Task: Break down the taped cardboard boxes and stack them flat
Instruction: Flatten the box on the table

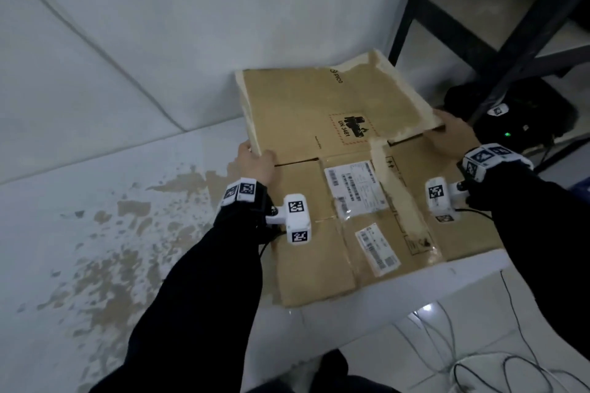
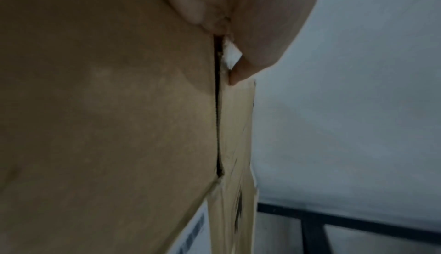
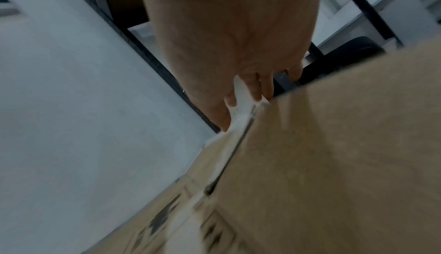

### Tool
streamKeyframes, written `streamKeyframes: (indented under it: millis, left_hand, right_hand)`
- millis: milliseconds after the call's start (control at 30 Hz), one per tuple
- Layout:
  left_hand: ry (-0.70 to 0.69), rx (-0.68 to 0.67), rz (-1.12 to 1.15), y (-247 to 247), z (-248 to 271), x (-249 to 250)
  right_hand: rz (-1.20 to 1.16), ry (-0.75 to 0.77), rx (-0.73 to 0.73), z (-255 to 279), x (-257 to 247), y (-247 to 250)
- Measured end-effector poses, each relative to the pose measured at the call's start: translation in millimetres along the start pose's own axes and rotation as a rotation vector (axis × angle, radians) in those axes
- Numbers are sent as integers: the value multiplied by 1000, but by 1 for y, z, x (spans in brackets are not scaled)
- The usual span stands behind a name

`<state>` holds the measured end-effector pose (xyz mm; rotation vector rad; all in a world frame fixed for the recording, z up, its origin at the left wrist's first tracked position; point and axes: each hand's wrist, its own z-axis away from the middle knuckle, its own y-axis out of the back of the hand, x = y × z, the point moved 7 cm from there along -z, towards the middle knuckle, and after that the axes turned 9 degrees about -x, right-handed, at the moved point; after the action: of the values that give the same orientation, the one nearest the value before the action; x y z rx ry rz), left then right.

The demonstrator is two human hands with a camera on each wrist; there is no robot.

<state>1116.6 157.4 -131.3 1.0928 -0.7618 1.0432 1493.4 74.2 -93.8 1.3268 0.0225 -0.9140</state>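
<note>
- Head view: left hand (image 1: pixel 257 163) clamped on the near-left corner of the raised flap (image 1: pixel 335 108), thumb on top of the panel, fingers hidden beneath it.
- Left wrist view: thumb and fingers (image 2: pixel 243 69) pinching the thin edge of that flap, right at the dark slit between flap and lower panel.
- Right hand (image 1: pixel 453 134) grasping the flap's near-right corner, fingers curled under the edge, thumb side on top.
- Right wrist view: fingertips (image 3: pixel 229 103) wrapped over a whitish, tape-covered edge; picture blurred, finer detail of the grip impossible to tell.
- Flattened cardboard box (image 1: pixel 354 220) lying on the white worktop (image 1: pixel 472 268), between the two forearms and just below both hands.
- Flap tilted up from the fold line, far edge near the white wall (image 1: pixel 191 25), both near corners held.
- Brown board, worn; pale torn strips along the flap's edges and a strip of pale tape (image 1: pixel 399 198) running across the lower panel.
- Black "UN 3481" mark in a red dashed frame (image 1: pixel 351 129) printed on the flap, small "pico" logo near its far edge.
- Two white shipping labels with barcodes (image 1: pixel 354 188) stuck on the lower panel.
- Dark metal rack (image 1: pixel 498 51) at right, black device with a green light (image 1: pixel 507 134) under it, cables (image 1: pixel 479 360) on the floor.
</note>
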Motion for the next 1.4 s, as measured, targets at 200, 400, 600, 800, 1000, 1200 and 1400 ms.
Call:
streamKeyframes:
  millis: [200,400,600,800,1000,1200,1400]
  left_hand:
    - [121,60,-156,-59,-14,-18]
    - [86,-241,-361,-95,-19,-27]
    - [119,-328,-604,-104,-24,-37]
    - [21,-305,-551,-83,-13,-38]
    - [41,-357,-202,-12,86,-103]
    - [371,-154,163,78,247,-237]
    - [841,245,376,163,400,-427]
  right_hand:
    - [240,56,-230,5,13,-63]
    - [206,-98,-392,14,33,-104]
    - [281,-134,-403,9,35,-109]
    - [265,-133,-343,14,33,-108]
    - [93,190,-157,71,-22,-124]
    - [-177,776,-449,243,-129,-218]
    - [408,833,-1440,396,-140,-419]
